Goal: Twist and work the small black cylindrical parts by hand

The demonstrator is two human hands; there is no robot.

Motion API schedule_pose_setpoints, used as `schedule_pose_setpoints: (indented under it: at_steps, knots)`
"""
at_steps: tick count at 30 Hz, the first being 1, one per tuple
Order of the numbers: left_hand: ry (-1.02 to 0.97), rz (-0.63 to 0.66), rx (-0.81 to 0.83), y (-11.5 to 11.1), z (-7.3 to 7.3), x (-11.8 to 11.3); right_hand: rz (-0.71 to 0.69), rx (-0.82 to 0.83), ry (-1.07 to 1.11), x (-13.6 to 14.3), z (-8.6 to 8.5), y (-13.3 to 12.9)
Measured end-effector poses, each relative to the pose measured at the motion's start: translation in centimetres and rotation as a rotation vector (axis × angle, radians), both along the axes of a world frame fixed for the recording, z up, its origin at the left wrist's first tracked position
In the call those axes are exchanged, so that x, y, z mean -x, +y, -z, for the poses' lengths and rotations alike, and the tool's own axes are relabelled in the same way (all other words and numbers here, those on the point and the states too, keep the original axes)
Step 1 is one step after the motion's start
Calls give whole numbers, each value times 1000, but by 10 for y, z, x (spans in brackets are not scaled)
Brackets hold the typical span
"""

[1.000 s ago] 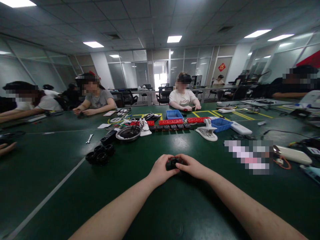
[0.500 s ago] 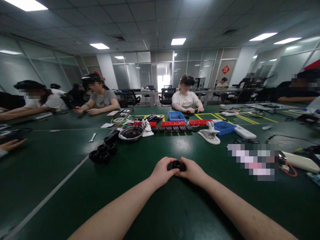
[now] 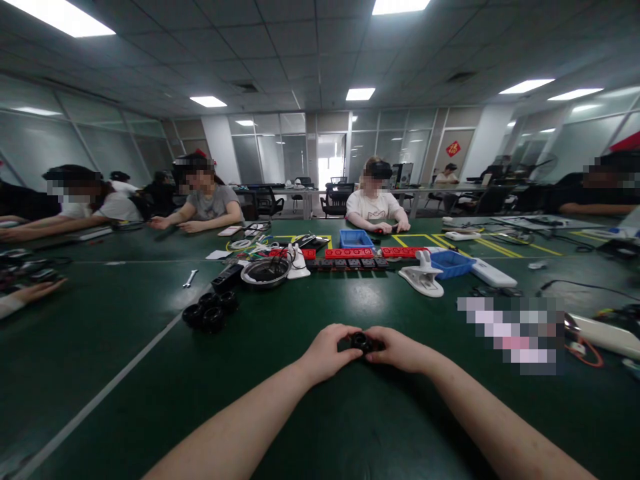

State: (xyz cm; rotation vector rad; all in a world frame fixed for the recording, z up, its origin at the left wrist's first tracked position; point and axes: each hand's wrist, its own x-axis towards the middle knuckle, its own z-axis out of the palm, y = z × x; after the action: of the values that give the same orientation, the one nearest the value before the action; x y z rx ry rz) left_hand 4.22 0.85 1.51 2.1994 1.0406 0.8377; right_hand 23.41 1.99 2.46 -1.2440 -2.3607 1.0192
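Note:
Above the green table, a small round black part with a hollow centre is held between my two hands. My left hand curls around its left side, thumb in front and fingers behind. From the right, my right hand closes on the same part with thumb and fingertips. Much of its underside and sides is hidden by my fingers. To the left of my hands, several similar glossy black round parts stand in a tight cluster on the table.
Beyond my hands are a metal bowl, red strips, a white clamp stand and a blue tray. A wrench lies at left. A person sits opposite; another person's hand reaches in at far left.
My thumbs have drawn slightly apart, showing more of the black part between them. The whole view has shifted a little, so the table sits lower in it.

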Motion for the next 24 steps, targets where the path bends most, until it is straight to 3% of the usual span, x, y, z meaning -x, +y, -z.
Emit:
schedule_pose_setpoints:
  at_steps: [4, 9, 12, 16, 20, 24]
  knots:
    - [-4, -17, 12, -1, 1, -2, 86, -48, -56, 5, 4, -2]
    - [49, -206, -11, -4, 4, -7, 295, -279, -278, 25, 8, -11]
    - [76, -236, -38, -5, 5, -7, 330, -344, -364, 32, 8, -16]
    - [58, -138, -25, -2, 3, -4, 281, -245, -267, 25, 2, -17]
    - [28, -20, -2, -1, 1, -1, 114, -127, -58, 12, -3, -13]
    - [-5, -15, -40, -3, 2, -1, 24, -110, 5, 7, 1, -6]
